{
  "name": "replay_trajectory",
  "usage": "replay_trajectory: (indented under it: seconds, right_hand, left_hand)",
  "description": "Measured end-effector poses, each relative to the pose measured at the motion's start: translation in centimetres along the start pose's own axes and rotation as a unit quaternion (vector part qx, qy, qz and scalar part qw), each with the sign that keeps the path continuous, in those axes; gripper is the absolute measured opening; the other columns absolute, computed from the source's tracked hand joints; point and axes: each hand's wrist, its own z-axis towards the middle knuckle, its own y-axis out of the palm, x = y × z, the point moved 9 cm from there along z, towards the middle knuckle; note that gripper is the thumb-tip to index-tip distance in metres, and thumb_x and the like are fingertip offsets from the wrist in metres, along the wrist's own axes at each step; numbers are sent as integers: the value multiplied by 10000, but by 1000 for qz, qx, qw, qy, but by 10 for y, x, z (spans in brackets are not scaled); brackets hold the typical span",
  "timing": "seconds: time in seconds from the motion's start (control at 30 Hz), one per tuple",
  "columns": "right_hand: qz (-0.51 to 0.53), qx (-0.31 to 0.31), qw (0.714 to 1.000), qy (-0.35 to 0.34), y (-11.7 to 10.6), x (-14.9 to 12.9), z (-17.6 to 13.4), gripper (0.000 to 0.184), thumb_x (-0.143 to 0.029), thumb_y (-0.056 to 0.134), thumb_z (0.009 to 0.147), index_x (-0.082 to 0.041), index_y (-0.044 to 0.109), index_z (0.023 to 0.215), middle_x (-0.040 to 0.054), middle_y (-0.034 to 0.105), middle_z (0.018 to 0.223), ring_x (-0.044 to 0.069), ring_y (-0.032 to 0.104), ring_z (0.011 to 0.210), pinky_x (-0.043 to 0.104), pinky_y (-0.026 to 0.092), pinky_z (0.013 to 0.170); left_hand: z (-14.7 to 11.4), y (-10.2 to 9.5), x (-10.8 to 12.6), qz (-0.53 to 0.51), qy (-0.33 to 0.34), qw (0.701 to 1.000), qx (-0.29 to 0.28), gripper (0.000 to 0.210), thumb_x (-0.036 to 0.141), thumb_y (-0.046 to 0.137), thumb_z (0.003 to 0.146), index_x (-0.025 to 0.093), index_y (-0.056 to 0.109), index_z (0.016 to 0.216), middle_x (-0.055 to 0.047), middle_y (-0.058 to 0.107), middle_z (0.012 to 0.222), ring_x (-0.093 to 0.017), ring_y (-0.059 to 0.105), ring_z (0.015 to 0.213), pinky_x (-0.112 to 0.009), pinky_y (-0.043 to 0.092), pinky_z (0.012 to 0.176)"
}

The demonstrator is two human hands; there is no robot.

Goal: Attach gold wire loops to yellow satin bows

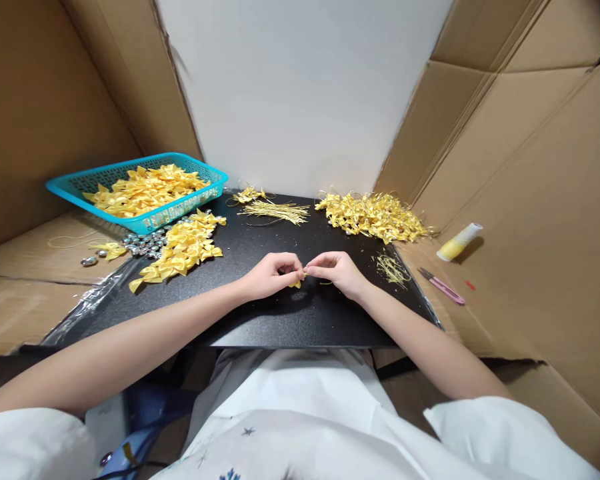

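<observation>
Over the middle of the black tabletop (260, 320), my two hands meet fingertip to fingertip. My left hand (275, 275) pinches a small yellow ribbon bow (296, 284), most of it hidden beneath the fingers. Thumb and forefinger of my right hand (341, 272) press together at the bow's edge; a thin gold cord seems to pass there, but it is too small to make out fully. Beyond my hands lies a bundle of cut gold cords (276, 211). Loose yellow bows (187, 243) are heaped left of my left hand.
A turquoise basket (170, 215) of yellow bows stands back left, with silver bells (147, 244) beside it. Tied bows (373, 217) pile up back right. Cord scraps (393, 269), pink thread snips (443, 287) and a thread spool (459, 242) lie right. Cardboard walls (520, 167) flank the table.
</observation>
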Motion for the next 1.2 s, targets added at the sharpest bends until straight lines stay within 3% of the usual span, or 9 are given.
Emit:
replay_trajectory:
  seconds: [0.3,0.77,1.2]
  right_hand:
    - [76,6,997,-7,-2,2,2,277,-331,866,528,-176,714,701,29,764,773,176,713,759,328,546,809]
    - [109,46,993,-19,-4,-1,3,325,-345,880,507,-164,676,686,6,746,678,158,706,656,323,584,721]
    - [139,29,990,14,-4,4,3,319,-310,887,501,-167,678,695,8,752,682,137,711,651,285,577,744]
  left_hand:
    - [1,-1,-5,-10,-19,1000,4,269,367,591,825,132,619,697,-36,649,674,-125,564,628,-223,427,595]
    - [1,1,-12,-49,-48,998,-1,240,354,591,808,135,615,715,-27,650,668,-119,554,617,-215,421,594]
    - [0,-1,-3,-50,-11,999,9,268,359,599,823,124,627,698,-49,661,686,-131,577,633,-231,439,609]
